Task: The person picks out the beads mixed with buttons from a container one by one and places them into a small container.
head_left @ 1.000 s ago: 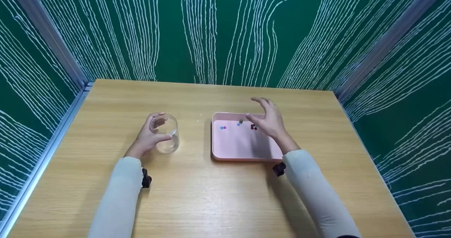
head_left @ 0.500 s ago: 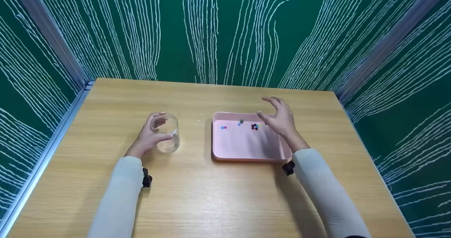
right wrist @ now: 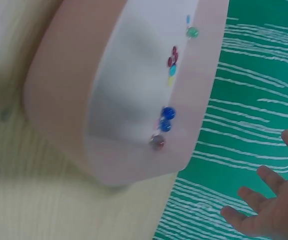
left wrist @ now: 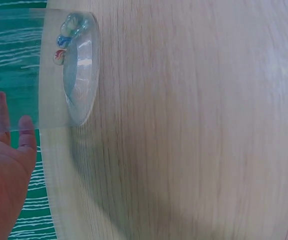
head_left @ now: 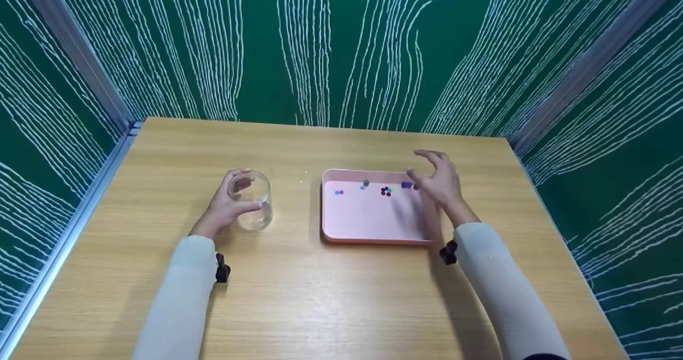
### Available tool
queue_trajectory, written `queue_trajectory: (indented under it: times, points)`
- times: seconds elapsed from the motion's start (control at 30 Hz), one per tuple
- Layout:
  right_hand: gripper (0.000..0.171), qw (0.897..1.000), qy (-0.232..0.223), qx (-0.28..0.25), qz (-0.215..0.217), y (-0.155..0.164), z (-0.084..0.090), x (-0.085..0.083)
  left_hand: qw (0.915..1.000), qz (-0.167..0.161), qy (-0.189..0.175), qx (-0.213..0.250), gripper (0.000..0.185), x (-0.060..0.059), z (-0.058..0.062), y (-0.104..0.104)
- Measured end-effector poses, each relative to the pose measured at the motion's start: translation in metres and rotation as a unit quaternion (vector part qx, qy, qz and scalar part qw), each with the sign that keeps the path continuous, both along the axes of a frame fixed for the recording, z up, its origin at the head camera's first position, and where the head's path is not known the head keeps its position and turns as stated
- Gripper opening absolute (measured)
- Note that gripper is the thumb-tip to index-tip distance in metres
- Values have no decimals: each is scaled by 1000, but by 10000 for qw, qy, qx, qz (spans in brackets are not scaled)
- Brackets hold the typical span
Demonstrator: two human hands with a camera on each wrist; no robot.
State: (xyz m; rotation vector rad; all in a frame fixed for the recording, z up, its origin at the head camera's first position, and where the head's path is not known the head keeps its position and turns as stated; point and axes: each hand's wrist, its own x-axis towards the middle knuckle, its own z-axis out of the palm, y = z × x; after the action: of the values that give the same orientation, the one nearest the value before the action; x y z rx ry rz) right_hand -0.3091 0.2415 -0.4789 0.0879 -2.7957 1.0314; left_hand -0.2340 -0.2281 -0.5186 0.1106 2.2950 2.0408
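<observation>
My left hand [head_left: 221, 208] grips a clear glass jar [head_left: 256, 222] from its left side, thumb across the front and fingers behind. Several marbles [left wrist: 72, 24] lie at the jar's bottom in the left wrist view. To the right sits a shallow pink tray [head_left: 357, 224]. Over its right end hovers my right hand [head_left: 444, 183], fingers spread and bent a little, holding nothing. Near it in the tray lie blue marbles [right wrist: 168, 114] and a reddish-brown marble [right wrist: 157, 142]. Farther left are dark red bead-like pieces [head_left: 385, 191] and a green marble [head_left: 365, 183].
Small blue and pink bits [head_left: 339, 192] lie at the tray's left. Tiny pale specks dot the wooden table [head_left: 299, 285] between jar and tray. Green walls [head_left: 256, 56] with white wavy lines rise behind the table, with metal posts [head_left: 74, 50] at the corners.
My right hand has moved right across the tray, uncovering the blue marbles near its back right corner. My left hand still holds the jar in the same place.
</observation>
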Motion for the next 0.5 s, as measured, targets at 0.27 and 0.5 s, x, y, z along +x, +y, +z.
queue_trajectory:
  times: [0.27,0.5]
  points:
    - [47,9990,-339,69,-288,12,-16,-3,10000,32,5,76,85,0,-1,1]
    - [45,9982,-370,361,-306,22,-29,-6,9998,-41,-127,144,87,-2,-2,-1]
